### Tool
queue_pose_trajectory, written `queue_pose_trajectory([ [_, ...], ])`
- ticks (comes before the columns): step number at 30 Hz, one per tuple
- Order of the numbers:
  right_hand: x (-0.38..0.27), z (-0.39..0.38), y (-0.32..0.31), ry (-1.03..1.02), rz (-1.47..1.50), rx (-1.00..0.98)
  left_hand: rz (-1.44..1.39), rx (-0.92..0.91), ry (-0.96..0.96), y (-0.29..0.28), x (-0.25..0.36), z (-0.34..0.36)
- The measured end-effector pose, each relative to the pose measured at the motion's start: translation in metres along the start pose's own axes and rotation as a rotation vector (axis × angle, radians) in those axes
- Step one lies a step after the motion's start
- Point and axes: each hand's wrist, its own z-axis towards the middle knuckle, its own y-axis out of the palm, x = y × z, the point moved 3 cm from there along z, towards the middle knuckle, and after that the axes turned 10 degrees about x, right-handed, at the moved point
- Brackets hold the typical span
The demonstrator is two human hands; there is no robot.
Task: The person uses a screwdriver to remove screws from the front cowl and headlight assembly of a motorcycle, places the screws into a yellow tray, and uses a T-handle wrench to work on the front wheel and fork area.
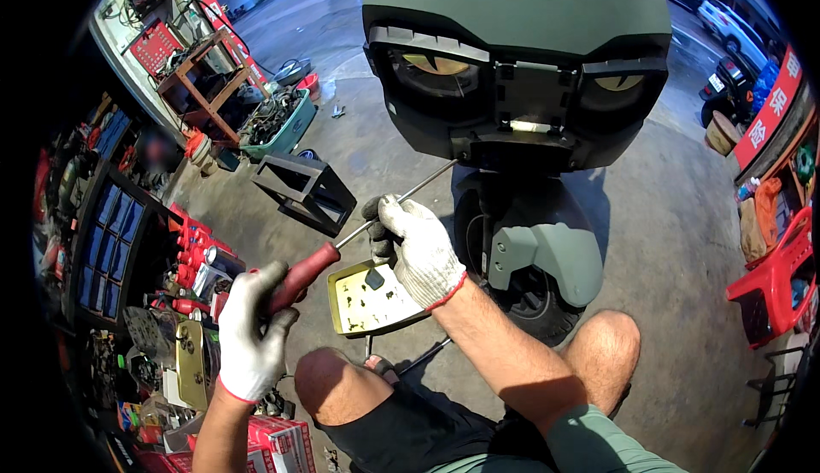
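A long screwdriver [309, 275] with a red handle slants up to the right. My left hand [253, 329], in a white glove with dark fingertips, is closed around the handle. My right hand [418, 249], gloved the same way, pinches the thin metal shaft partway along. The shaft's tip meets the lower left edge of a green and black vehicle front [512, 80] with two round lamps; whether it sits in a screw is too small to tell. Below my right hand, a shallow yellowish tray [342, 319] on the floor holds small dark parts and a black piece.
Under the vehicle front are a green fender [547, 259] and black tyre [547, 323]. A black metal frame [306, 195] and a teal bin [282, 127] of parts stand to the left. Red-packed goods [196, 259] line the left side; a red plastic stool [773, 281] stands right.
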Motion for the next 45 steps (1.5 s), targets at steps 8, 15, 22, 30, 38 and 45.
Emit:
queue_pose_trajectory([
  [8, -0.001, 0.003, -0.007, 0.035, 0.002, 0.015, -0.545, -0.153, -0.812, 0.003, -0.008, -0.003],
  [15, -0.005, 0.004, -0.007, 0.002, -0.006, -0.001, -0.943, -0.108, -1.105, 0.005, -0.013, -0.012],
  [22, -0.006, 0.006, -0.005, -0.016, 0.046, 0.031, 0.038, 0.037, -0.033, 0.001, -0.004, -0.003],
  [30, -0.008, 0.004, -0.006, 0.026, 0.012, 0.029, -0.605, -0.141, -0.754, 0.001, -0.003, -0.003],
  [38, -0.008, 0.008, -0.008, -0.028, -0.045, 0.103, -0.456, -0.102, -0.552, 0.007, 0.006, 0.003],
  [45, -0.008, 0.008, -0.003, -0.081, -0.036, 0.095, -0.374, 0.161, -0.498, 0.018, 0.002, -0.001],
])
